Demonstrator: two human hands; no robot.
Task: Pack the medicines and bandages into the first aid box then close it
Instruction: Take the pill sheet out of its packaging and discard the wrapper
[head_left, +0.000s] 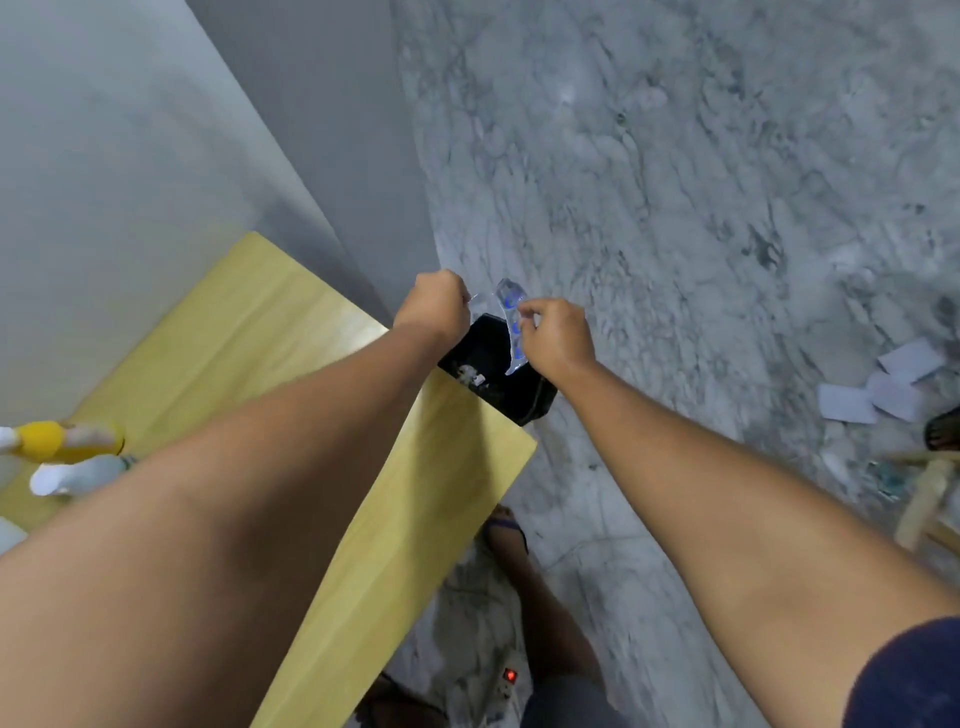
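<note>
Blister strip (511, 325) of pills, clear with blue markings, hangs at the centre of the frame, held upright over a black container (498, 374) that sits on the floor just past the far corner of the yellow wooden tabletop (291, 343). The right hand (558, 340) pinches the strip's right edge between thumb and fingertips, its grip clamped on the plastic. The left hand (434, 306) is curled into a loose fist, its grip closed on the corner of what looks like a thin clear wrapper or film (480, 301) joined to the strip; blur leaves this uncertain. Both arms are stretched well forward, probably so the strip sits directly above the container's open mouth and would fall inside if let go. Whether this black container is the first aid box or a waste bin cannot be told; some pale scraps lie at its bottom.

At the left edge of the frame, on the tabletop, lie a yellow bottle (57, 441) and a white bottle (78, 475), both on their sides, seemingly not yet packed. White paper slips (878, 387) are scattered on the marble floor (675, 182) at the right. A sandalled foot (506, 535) and a power strip (509, 680) with a red light show at the bottom.
</note>
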